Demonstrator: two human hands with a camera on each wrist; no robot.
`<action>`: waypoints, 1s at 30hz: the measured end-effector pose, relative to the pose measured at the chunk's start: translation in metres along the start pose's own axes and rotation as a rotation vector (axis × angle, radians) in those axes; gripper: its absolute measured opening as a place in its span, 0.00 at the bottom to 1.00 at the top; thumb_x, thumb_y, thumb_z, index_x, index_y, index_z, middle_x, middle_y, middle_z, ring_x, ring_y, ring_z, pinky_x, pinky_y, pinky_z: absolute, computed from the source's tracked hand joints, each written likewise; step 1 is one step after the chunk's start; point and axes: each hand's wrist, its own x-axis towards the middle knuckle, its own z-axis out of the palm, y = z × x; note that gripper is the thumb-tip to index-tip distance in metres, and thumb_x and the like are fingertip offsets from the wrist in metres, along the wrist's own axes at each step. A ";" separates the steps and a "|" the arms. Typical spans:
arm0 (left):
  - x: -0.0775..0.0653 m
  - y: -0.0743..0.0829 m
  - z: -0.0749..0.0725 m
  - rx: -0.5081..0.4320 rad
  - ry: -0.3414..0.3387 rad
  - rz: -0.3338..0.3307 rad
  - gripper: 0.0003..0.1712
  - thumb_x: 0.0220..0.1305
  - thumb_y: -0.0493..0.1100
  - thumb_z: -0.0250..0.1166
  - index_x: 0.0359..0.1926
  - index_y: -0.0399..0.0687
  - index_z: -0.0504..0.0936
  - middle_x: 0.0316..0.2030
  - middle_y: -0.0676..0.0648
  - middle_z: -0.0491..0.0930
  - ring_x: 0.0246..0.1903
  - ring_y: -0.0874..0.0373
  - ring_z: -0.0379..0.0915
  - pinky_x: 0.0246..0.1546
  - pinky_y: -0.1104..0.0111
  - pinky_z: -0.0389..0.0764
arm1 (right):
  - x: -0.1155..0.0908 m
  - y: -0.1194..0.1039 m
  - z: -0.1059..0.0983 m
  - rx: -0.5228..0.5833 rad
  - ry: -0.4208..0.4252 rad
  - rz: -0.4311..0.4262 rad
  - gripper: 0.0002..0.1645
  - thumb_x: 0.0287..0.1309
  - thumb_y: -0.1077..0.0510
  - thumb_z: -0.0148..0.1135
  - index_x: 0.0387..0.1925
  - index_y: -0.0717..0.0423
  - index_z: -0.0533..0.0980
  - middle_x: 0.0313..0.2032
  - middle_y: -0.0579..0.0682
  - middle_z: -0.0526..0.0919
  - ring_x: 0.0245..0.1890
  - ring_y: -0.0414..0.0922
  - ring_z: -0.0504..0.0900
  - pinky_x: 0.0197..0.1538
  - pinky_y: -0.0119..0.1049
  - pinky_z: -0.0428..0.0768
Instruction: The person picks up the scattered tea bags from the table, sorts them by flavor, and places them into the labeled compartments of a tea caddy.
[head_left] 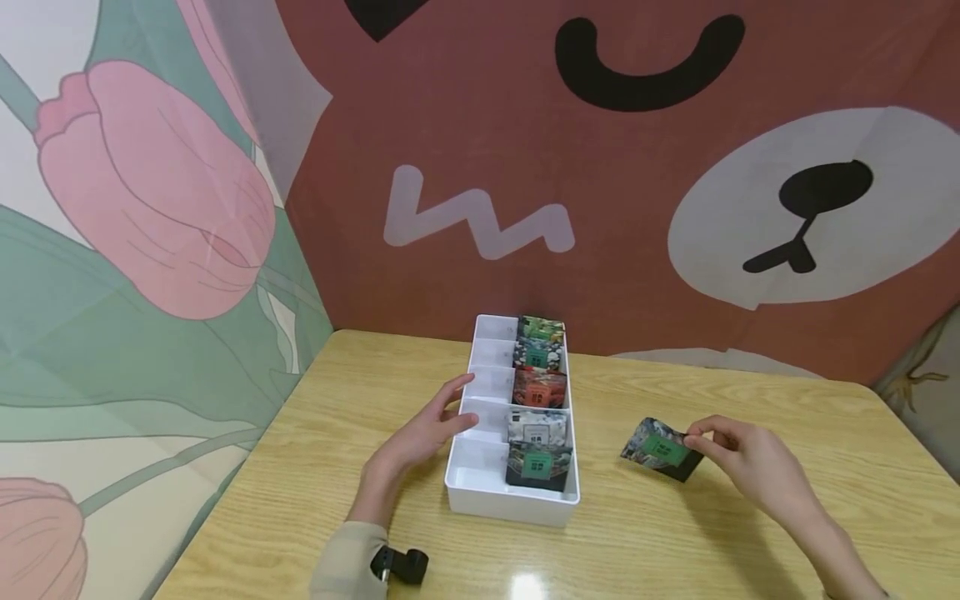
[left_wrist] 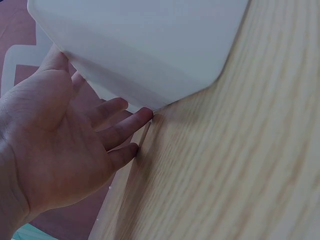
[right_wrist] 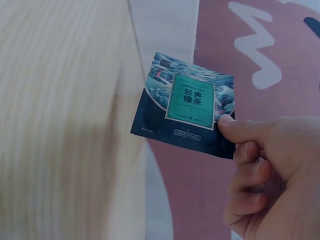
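My right hand [head_left: 757, 467] pinches a green tea sachet [right_wrist: 187, 107] by one edge between thumb and fingers, above the table right of the tray. Its front is dark blue with waves and a green label. My left hand [head_left: 422, 429] rests at the left side of a white divided tray [head_left: 513, 505], its fingers loosely spread at the rim; in the left wrist view the fingertips [left_wrist: 145, 114] are by the tray's lower edge. Along the tray's right side stand several tea sachets: green and black [head_left: 538, 467], white [head_left: 537, 427], red [head_left: 538, 390], dark patterned [head_left: 536, 355] and green [head_left: 542, 328].
The tray stands lengthwise on a wooden table [head_left: 637, 550], with its left compartments showing bare white bottoms. A printed cloth with a bear face [head_left: 480, 125] hangs behind the table, and a tulip print [head_left: 157, 192] hangs at the left. My left wrist wears a black strap device [head_left: 405, 565].
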 end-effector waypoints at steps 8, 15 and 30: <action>0.000 0.001 0.001 0.000 -0.006 0.013 0.37 0.72 0.51 0.60 0.75 0.73 0.54 0.76 0.39 0.50 0.73 0.38 0.53 0.70 0.44 0.62 | -0.001 -0.018 -0.003 0.047 0.125 -0.089 0.04 0.64 0.47 0.65 0.34 0.39 0.83 0.15 0.39 0.66 0.16 0.33 0.59 0.21 0.31 0.57; -0.001 0.001 0.000 0.002 0.003 0.005 0.37 0.72 0.51 0.60 0.76 0.72 0.54 0.77 0.40 0.49 0.73 0.38 0.55 0.69 0.44 0.63 | 0.004 -0.035 -0.003 0.082 0.198 -0.139 0.03 0.60 0.48 0.69 0.33 0.39 0.83 0.15 0.38 0.67 0.16 0.32 0.61 0.21 0.31 0.59; -0.001 0.001 -0.001 -0.009 -0.004 0.005 0.37 0.72 0.51 0.60 0.75 0.72 0.54 0.76 0.40 0.50 0.72 0.38 0.56 0.69 0.44 0.63 | 0.015 -0.079 0.005 0.271 0.141 -0.213 0.03 0.67 0.54 0.63 0.38 0.46 0.77 0.16 0.40 0.64 0.14 0.35 0.60 0.20 0.32 0.62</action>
